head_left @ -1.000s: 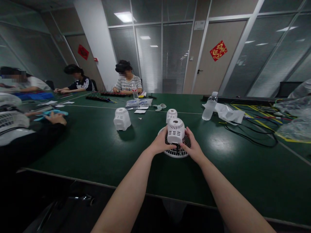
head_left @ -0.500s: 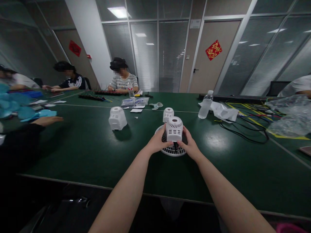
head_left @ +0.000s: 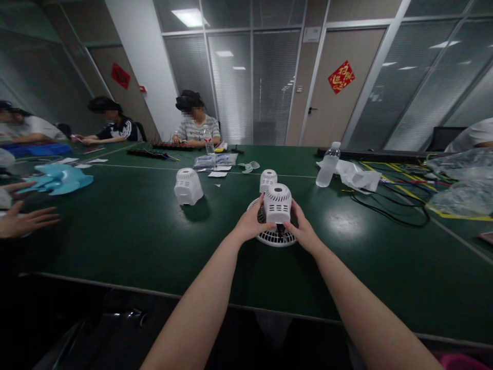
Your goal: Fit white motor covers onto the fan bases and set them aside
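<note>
A white vented motor housing stands on a round white fan grille that lies flat on the green table. My left hand is closed on the housing's left side. On the right side my right hand grips it too, fingers low by a dark part at its base. Two more white housings lie beyond: a small one just behind, a bigger one to the left.
A water bottle, white plastic wrap and a tangle of cables lie at the right. A co-worker's hands and blue fan blades are at the left. Other people sit at the far side.
My hands stay on the housing, almost unmoved. The view shifted slightly. The co-worker at the left drew the hand back from the blue blades, which now lie in full view.
</note>
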Motion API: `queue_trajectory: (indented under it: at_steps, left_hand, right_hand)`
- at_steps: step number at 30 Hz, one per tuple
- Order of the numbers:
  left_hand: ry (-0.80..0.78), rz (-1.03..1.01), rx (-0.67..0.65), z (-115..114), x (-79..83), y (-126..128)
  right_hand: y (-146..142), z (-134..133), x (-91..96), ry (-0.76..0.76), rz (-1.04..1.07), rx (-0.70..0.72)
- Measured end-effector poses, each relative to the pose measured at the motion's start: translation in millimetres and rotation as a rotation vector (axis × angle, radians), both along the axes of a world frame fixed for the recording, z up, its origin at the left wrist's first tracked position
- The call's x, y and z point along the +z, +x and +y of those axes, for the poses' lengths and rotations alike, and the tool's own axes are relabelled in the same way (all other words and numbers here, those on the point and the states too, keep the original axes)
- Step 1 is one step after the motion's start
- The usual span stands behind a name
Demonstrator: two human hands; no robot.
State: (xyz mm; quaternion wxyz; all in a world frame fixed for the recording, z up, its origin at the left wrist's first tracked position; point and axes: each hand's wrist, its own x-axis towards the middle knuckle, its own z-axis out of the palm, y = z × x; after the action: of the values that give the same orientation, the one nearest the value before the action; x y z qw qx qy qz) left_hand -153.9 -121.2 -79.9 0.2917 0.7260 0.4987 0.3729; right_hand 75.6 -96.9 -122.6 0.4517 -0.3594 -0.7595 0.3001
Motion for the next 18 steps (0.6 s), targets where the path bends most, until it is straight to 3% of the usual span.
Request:
queue_trajectory:
  at_steps: [18]
  left_hand:
    - [-0.051, -0.171, 0.016, 2.7, -1.9, -1.5]
  right_hand:
    - [0.4, 2.2, 0.6, 0.029, -0.066, -0.023]
